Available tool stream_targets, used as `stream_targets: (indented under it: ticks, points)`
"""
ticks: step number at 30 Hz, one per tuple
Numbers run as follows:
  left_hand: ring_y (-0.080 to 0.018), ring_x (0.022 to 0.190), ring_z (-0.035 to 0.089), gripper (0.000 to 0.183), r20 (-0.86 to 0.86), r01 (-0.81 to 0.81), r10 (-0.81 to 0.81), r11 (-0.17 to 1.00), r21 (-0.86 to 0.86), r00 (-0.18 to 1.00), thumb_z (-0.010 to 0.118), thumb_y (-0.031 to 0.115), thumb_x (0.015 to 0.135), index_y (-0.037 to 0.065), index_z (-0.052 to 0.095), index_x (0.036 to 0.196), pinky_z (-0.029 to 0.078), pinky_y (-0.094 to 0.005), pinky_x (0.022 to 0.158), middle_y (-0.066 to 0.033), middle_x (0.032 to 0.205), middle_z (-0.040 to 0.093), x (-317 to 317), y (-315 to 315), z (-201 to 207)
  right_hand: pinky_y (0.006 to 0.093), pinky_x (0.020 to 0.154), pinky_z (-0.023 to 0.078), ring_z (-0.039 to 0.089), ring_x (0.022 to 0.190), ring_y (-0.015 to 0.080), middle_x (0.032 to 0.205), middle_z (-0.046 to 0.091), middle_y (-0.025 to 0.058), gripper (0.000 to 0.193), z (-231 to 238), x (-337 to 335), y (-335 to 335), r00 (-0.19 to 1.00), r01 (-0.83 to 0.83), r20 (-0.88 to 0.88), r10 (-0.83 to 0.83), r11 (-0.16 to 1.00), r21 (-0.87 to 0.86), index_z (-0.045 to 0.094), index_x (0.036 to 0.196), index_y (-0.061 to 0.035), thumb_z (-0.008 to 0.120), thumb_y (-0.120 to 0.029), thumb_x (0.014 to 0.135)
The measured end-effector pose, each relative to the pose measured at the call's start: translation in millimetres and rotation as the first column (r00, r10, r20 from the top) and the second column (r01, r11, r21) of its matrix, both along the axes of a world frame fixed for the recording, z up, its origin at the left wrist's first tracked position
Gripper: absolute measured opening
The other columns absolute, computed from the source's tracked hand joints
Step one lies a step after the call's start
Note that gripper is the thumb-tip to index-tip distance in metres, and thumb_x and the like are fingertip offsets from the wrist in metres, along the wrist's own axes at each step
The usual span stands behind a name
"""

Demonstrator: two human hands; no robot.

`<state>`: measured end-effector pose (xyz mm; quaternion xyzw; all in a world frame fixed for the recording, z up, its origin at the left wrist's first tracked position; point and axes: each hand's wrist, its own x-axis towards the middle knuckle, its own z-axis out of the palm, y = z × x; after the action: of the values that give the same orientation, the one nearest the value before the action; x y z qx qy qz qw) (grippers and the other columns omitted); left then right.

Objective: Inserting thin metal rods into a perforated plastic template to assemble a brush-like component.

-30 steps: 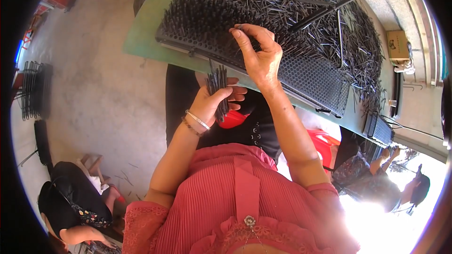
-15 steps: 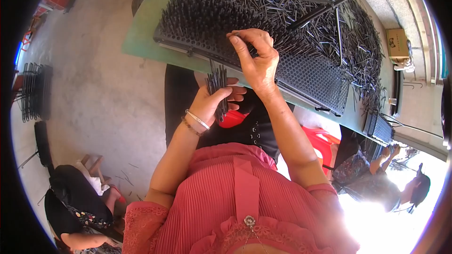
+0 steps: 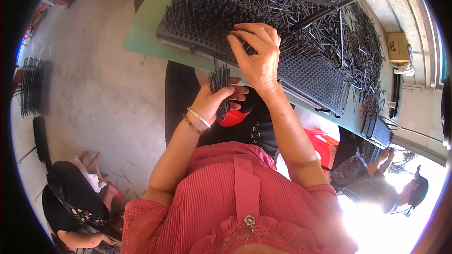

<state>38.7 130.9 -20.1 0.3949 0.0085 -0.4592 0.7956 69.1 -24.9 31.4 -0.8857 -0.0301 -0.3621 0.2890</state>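
Observation:
My left hand (image 3: 210, 99) is wrapped round a bundle of thin black rods (image 3: 219, 82), held roughly upright just off the table's near edge. A long dark perforated tray (image 3: 316, 83) lies along that edge. Black rods (image 3: 200, 14) stand densely in its left and far holes; bare holes show at its right end. My right hand (image 3: 260, 59) is over the tray's middle, thumb and forefinger tips close together beside the standing rods. Whatever is between those fingertips is too small to make out.
Loose black rods (image 3: 360, 42) are heaped on the green table (image 3: 143, 33) behind the tray, with a black metal bar (image 3: 351, 1) crossing above. A cardboard box (image 3: 398, 47) sits at far right. Other people work at lower left (image 3: 77, 197) and lower right (image 3: 365, 183).
My right hand has shifted slightly, its fingers more raised over the tray. The left hand still holds its bundle in nearly the same place.

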Motion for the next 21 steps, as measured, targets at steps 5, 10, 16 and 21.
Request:
stream_targets:
  ticks: [5, 10, 16, 21]
  points:
    - [-0.0209, 0.092, 0.064, 0.034, 0.013, 0.009, -0.009, 1.000, 0.014, 1.000, 0.049, 0.011, 0.092, -0.005, 0.049, 0.123, 0.053, -0.0319, 0.074, -0.0177, 0.107, 0.064, 0.8, 0.5, 0.3, 0.0358, 0.084, 0.036, 0.056, 0.094, 0.0202, 0.093, 0.066, 0.0001, 0.010, -1.1, -0.9, -0.1, 1.000, -0.019, 0.006, 0.019, 1.000, -0.009, 0.070, 0.082, -0.0067, 0.071, -0.010, 0.072]
    - [-0.0203, 0.092, 0.063, 0.035, 0.014, 0.005, -0.005, 1.000, 0.003, 1.000, 0.050, 0.011, 0.092, -0.005, 0.049, 0.123, 0.053, -0.0317, 0.075, -0.0169, 0.106, 0.064, -0.2, 1.1, 0.6, 0.0355, 0.084, 0.036, 0.056, 0.094, 0.0198, 0.093, 0.066, 0.0003, 0.010, -3.6, -2.6, 0.7, 0.999, -0.031, 0.013, 0.032, 0.999, -0.012, 0.070, 0.082, -0.0067, 0.072, -0.010, 0.072]
    - [-0.0195, 0.092, 0.062, 0.032, 0.014, -0.011, 0.012, 0.999, -0.042, 1.000, 0.051, 0.010, 0.091, -0.005, 0.051, 0.120, 0.053, -0.0322, 0.077, -0.0149, 0.103, 0.063, -0.9, 1.7, -5.5, 0.0333, 0.084, 0.037, 0.057, 0.094, 0.0196, 0.092, 0.066, -0.0001, 0.010, -5.2, -2.9, 4.2, 0.994, 0.075, 0.090, -0.063, 0.988, -0.133, 0.070, 0.081, -0.0079, 0.073, -0.011, 0.072]
    - [-0.0201, 0.092, 0.062, 0.030, -0.033, -0.045, 0.043, 0.997, -0.060, 0.999, 0.052, 0.008, 0.091, -0.006, 0.053, 0.117, 0.053, -0.0343, 0.080, -0.0142, 0.103, 0.062, -2.2, 3.4, -4.3, 0.0339, 0.083, 0.038, 0.056, 0.094, 0.0200, 0.093, 0.066, 0.0012, 0.016, 6.2, -4.3, 8.3, 0.998, 0.009, 0.058, 0.003, 0.980, -0.198, 0.070, 0.083, -0.0074, 0.075, -0.011, 0.068]
